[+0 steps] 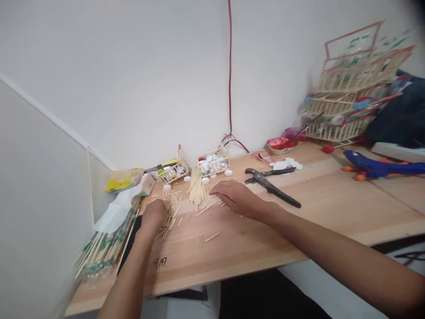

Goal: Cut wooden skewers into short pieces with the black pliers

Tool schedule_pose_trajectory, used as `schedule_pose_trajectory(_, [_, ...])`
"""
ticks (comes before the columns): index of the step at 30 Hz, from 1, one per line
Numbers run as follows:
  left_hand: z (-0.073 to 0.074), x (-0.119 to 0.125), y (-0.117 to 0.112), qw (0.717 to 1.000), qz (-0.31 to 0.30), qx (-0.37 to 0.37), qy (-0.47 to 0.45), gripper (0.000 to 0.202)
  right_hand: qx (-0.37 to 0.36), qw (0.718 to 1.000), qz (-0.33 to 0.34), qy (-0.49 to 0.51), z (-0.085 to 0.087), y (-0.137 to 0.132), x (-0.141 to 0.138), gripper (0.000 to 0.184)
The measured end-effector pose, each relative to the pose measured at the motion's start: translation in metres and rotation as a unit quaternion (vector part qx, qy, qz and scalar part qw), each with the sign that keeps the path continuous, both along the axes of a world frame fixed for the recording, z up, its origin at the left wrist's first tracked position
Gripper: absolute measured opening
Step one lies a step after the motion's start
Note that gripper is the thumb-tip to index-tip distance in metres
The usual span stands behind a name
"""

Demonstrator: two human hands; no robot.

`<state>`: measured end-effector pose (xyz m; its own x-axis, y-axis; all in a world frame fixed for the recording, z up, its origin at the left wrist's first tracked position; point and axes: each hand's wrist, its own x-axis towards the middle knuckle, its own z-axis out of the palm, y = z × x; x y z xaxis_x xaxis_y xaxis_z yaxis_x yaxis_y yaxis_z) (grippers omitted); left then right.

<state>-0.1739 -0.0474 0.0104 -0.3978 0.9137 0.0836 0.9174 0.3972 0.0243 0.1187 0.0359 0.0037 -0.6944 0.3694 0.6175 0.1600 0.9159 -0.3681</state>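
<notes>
My left hand point(156, 215) rests on the table beside a loose pile of short cut wooden sticks point(171, 220). Its fingers point down and away from me, so I cannot see whether they hold a stick. My right hand point(235, 198) lies low over the table, palm down, its fingers stretched out and seemingly holding nothing. Scattered stick pieces point(206, 208) lie near its fingertips. Between the hands, a bundle of longer thin sticks point(198, 190) lies flat. Behind it stand two small stick-built carts point(214, 166) with white wheels, filled with small objects.
Black-handled cutting pliers point(274, 186) lie right of my right hand. Farther right are a dish of red paint point(281, 145), a blue glue gun point(381, 166) and stacked stick-built baskets point(352, 93). Packaged sticks point(106, 248) and a yellow-and-clear box point(124, 180) lie at left.
</notes>
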Motion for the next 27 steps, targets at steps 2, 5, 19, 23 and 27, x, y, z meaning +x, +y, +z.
schedule_pose_trajectory(2, [0.002,0.000,-0.001,1.000,0.016,-0.005,-0.006,0.010,0.005,1.000,0.003,0.011,-0.001,0.002,0.000,0.028])
schedule_pose_trajectory(5, [0.009,0.001,-0.006,0.999,0.039,0.000,-0.005,0.012,0.013,0.999,0.001,0.033,-0.001,0.007,0.000,0.028])
schedule_pose_trajectory(19, [0.020,0.111,-0.003,0.635,-0.101,0.126,-0.756,0.032,-0.297,0.947,0.040,0.114,0.001,0.011,-0.004,0.027])
schedule_pose_trajectory(23, [0.013,0.134,0.007,0.617,-0.122,0.099,-0.771,0.030,-0.376,0.913,0.080,0.137,-0.002,0.014,-0.007,0.026])
schedule_pose_trajectory(27, [0.005,0.140,0.009,0.622,-0.134,0.080,-0.767,0.029,-0.414,0.893,0.102,0.141,0.000,0.016,-0.005,0.028])
